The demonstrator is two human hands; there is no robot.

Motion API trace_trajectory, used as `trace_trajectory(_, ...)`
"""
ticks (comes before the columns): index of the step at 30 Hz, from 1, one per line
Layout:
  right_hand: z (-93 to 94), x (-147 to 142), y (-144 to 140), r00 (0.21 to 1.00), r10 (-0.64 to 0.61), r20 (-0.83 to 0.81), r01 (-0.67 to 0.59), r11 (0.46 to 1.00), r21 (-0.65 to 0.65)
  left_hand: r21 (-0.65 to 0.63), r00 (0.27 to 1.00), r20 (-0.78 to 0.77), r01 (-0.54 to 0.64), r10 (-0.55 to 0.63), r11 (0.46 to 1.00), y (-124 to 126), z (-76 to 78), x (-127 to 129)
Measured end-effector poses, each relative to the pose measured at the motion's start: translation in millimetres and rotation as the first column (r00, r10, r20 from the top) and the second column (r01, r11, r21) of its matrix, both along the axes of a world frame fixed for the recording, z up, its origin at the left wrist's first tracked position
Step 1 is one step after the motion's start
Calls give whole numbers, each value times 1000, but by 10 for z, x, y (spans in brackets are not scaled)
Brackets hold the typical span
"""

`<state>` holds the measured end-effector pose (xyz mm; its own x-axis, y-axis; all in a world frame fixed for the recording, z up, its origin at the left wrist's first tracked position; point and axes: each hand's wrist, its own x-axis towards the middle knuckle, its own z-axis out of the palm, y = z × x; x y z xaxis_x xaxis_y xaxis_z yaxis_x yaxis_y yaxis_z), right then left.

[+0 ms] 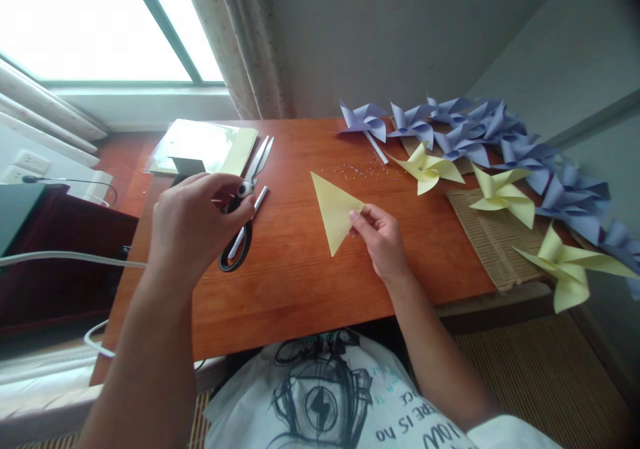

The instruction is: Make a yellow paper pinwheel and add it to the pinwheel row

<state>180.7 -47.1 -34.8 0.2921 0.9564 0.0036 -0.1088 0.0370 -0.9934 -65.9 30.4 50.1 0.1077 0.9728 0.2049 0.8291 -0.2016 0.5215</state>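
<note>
Over the left part of the table, my left hand (197, 219) has its thumb and fingers closed around the pivot and upper handle of the scissors (235, 255). The silver blades point away from me and slightly to the right, and the black handle loops hang toward me. Part of the handle is hidden by my fingers. In the middle, my right hand (383, 235) pinches a triangle of folded yellow paper (333, 209) by its right corner, between thumb and fingers. A white stick (261, 199) lies along the scissors, partly behind them.
Purple pinwheels (465, 139) crowd the back right, with yellow pinwheels (505, 195) before them on corrugated cardboard (493, 252). Tiny specks (363, 171) are scattered near another white stick (376, 147). Sleeved yellow paper (243, 145) lies back left. A white cable (75, 257) runs beside the table.
</note>
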Motion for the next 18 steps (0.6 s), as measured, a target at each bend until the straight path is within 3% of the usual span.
trace_trajectory(1,3,13,0,1000,-16,-12,16,1000,1,-30,982,184,46,-40,998,-19,30,51)
trace_trajectory(3,5,41,-4,998,-45,-44,45,999,1,-141,877,468,199,-112,970,-45,28,177)
trace_trajectory(4,5,57,-8,996,-59,-63,59,998,-1,-162,834,537,251,-129,954,-52,-4,248)
trace_trajectory(6,2,95,-20,991,-86,-103,85,996,-6,-173,831,535,285,-153,943,-58,-113,397)
trace_trajectory(9,-11,164,-51,977,-130,-168,129,992,-18,-181,946,249,255,-207,950,-72,-280,603)
trace_trajectory(11,-22,210,-76,968,-156,-199,153,988,-30,-188,974,-12,221,-227,957,-96,-340,713)
trace_trajectory(14,-33,259,-105,959,-176,-221,171,984,-41,-202,929,-264,208,-258,957,-142,-359,830)
trace_trajectory(18,-37,273,-117,954,-177,-240,170,984,-52,-232,869,-407,200,-282,952,-189,-367,924)
